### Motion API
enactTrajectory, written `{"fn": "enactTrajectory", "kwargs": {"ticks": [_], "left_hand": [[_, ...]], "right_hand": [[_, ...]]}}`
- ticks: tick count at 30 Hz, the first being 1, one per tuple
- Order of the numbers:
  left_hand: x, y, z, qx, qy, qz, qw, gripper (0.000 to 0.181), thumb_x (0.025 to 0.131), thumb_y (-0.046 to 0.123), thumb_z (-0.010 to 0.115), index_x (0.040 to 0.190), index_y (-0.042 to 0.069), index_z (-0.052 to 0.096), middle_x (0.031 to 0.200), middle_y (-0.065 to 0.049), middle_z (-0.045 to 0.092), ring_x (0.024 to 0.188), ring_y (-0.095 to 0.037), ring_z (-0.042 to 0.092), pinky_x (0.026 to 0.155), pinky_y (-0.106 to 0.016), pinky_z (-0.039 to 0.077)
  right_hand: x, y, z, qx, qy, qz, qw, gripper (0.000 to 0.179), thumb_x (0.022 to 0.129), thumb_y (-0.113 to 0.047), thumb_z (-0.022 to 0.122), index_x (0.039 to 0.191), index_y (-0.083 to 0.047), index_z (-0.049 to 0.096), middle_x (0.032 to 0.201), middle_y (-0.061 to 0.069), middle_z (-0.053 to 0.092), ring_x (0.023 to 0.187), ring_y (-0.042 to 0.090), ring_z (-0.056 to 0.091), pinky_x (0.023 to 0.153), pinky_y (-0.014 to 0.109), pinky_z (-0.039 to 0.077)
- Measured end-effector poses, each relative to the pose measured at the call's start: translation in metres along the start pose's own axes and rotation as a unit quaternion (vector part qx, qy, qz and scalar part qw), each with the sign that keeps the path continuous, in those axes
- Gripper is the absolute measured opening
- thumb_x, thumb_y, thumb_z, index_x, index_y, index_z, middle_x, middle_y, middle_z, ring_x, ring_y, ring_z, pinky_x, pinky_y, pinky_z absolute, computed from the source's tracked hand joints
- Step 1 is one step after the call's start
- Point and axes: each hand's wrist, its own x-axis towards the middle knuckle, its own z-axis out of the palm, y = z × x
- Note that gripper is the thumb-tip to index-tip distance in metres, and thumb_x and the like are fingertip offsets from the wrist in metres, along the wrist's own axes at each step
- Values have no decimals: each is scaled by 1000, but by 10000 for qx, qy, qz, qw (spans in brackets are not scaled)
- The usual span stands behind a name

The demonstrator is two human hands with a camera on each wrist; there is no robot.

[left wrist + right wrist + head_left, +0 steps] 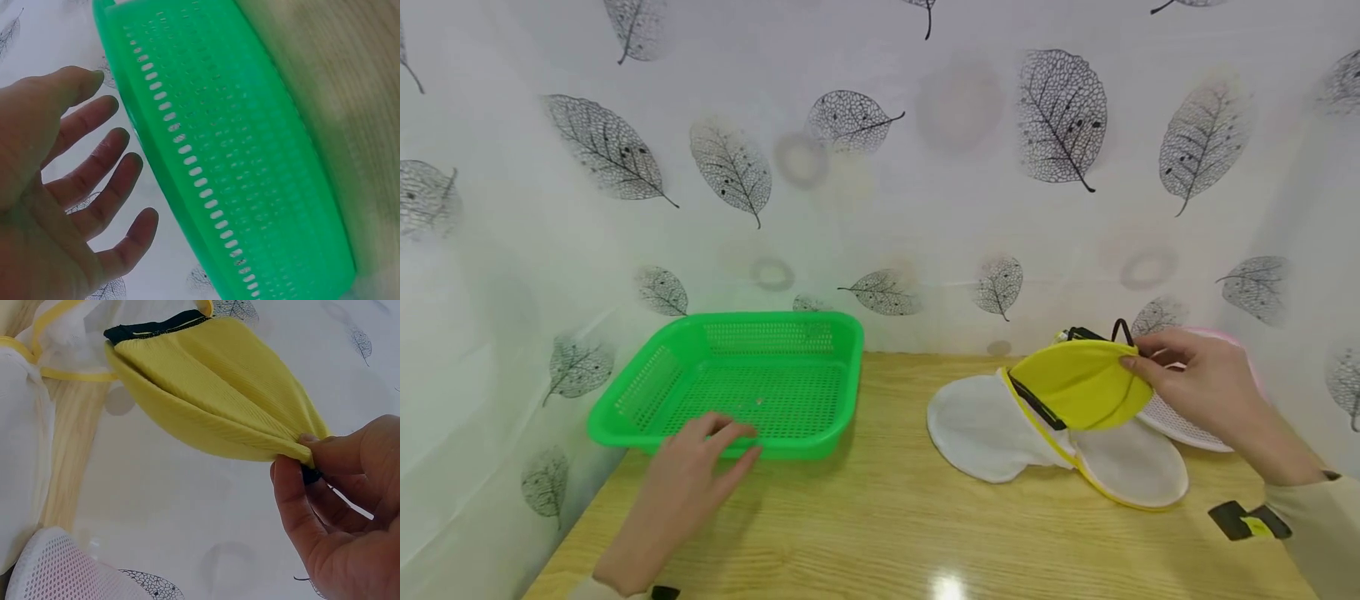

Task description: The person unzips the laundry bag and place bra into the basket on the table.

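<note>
One person's right hand [1206, 385] is pinching a yellow cloth piece [1075, 383] by its gathered tip, presumably for easy purchase there, over white pieces [977, 427] on the wooden table [887, 533], while, as I'm watching, the left hand [688, 475], its fingers apart and holding nothing, is hovering just beside the green basket [827, 446].

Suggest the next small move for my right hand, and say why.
I'd probably carry the yellow ribbed fabric piece with black edging toward the green perforated plastic basket: your right hand pinches one end, and the basket's floor shows bare space.
</note>
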Motion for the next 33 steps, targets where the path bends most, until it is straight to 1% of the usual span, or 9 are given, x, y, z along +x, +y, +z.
{"fn": "enactTrajectory", "kwargs": {"ticks": [4,7,12,15,17,19,20,26,33], "left_hand": [[-6,-5,2,116,2,-4,9999,24,77,21,88,98,22,75,95,1,68,83,-25,65,63,-42,47],[-8,-8,3,139,19,10,9999,25,77,19,87,98,22,74,95,1,67,83,-24,65,62,-41,45],[-10,-12,5,232,8,-114,9997,27,78,19,87,100,24,73,97,2,67,87,-28,67,62,-47,47],[-11,-12,6,360,-22,-197,9992,26,79,23,87,99,26,71,97,1,66,86,-28,66,62,-51,48],[-11,-12,7,470,-43,-216,9987,26,79,26,86,99,26,69,97,1,65,84,-27,65,61,-53,49],[-11,-13,9,562,-48,-212,9982,27,80,27,86,99,26,68,96,0,64,83,-27,64,60,-55,49],[-11,-13,10,619,-44,-203,9979,27,80,29,86,99,26,67,96,0,64,82,-28,64,60,-56,50],[-13,-14,14,888,53,-180,9959,28,82,34,83,103,25,66,98,-5,64,83,-33,64,60,-59,51],[-14,-15,17,1175,85,-149,9929,28,88,43,75,108,26,66,101,-5,64,89,-38,66,62,-62,51]], "right_hand": [[2,-1,-5,-9,-46,133,9999,25,91,-18,77,109,0,75,101,25,75,73,-26,46,56,13,47],[3,-3,-9,-59,-13,405,9992,33,94,-26,74,114,0,74,107,27,74,74,-28,42,55,15,47],[7,-6,-15,-54,239,602,9979,41,96,-32,72,120,0,72,111,27,73,74,-30,38,55,13,44],[10,-9,-16,95,426,654,9969,41,95,-33,73,121,-1,72,98,-6,76,74,-30,41,56,11,43],[13,-12,-15,302,501,689,9959,42,95,-33,73,122,-2,72,91,-29,66,75,-29,44,58,8,44],[16,-16,-13,623,532,784,9936,43,94,-33,73,123,-2,72,86,-43,51,74,-27,50,59,7,47],[17,-18,-12,782,511,832,9921,44,95,-33,73,125,-1,71,86,-45,51,74,-26,52,60,7,48],[28,-31,2,1722,378,1014,9791,47,95,-26,73,131,4,65,89,-35,59,73,-17,64,64,11,55],[43,-53,21,2546,208,959,9621,47,97,-19,70,133,8,61,97,-22,62,77,-12,69,67,18,59]]}}
